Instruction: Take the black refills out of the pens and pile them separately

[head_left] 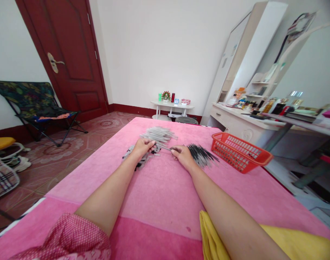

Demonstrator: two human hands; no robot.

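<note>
A thin grey stick spans the gap between your hands, just above the pink cloth. Your left hand pinches one end between thumb and fingers; your right hand pinches the other. Pale sticks lie beyond, black-and-grey ones beside your right hand. Farther right sits a red basket. Labels on the dresser's bottles are too small to read.
</note>
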